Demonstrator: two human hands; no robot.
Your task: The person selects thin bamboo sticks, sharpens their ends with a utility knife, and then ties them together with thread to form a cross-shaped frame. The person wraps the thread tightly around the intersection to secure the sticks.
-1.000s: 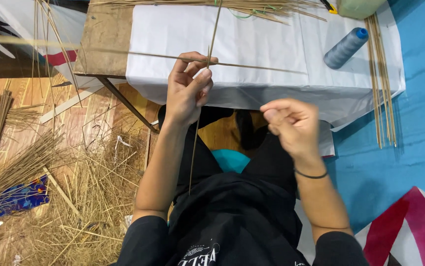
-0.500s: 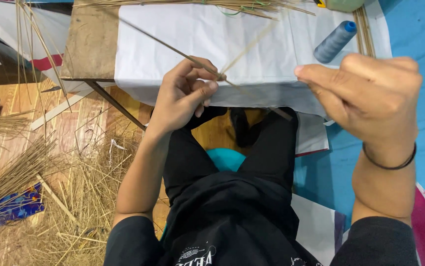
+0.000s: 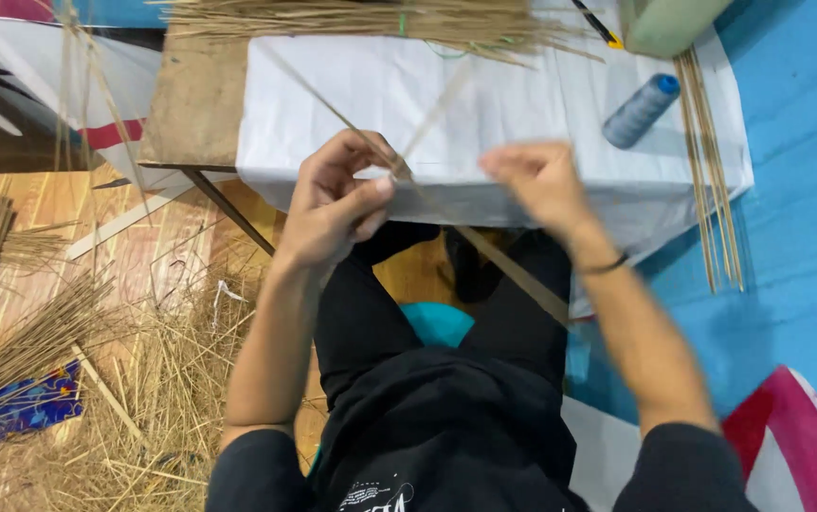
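Pinching two crossed thin sticks (image 3: 399, 171) where they meet, the left hand (image 3: 337, 204) sits just in front of the near edge of the desk (image 3: 484, 104), thumb pressed against the curled fingers so that the grip is closed tight on the crossing. One stick runs from the grip up and to the left across the white cloth (image 3: 541, 114), and down to the right past the knees; the other slants up to the right from the same point. The right hand (image 3: 536, 180) hangs just beside the crossing, on its right, blurred; its fingers are bent inward, but whether that grip has hold of anything cannot be told. A dark band circles its wrist.

On the cloth, well apart from both hands, a grey-blue spool of thread (image 3: 641, 109) lies on its side, and a bundle of straight sticks (image 3: 712, 171) hangs over the desk's right end. A thick sheaf of straw (image 3: 361, 19) lies along the far edge. Loose straw (image 3: 143, 408) litters the floor to the left, beside a blue patterned packet (image 3: 20, 408).
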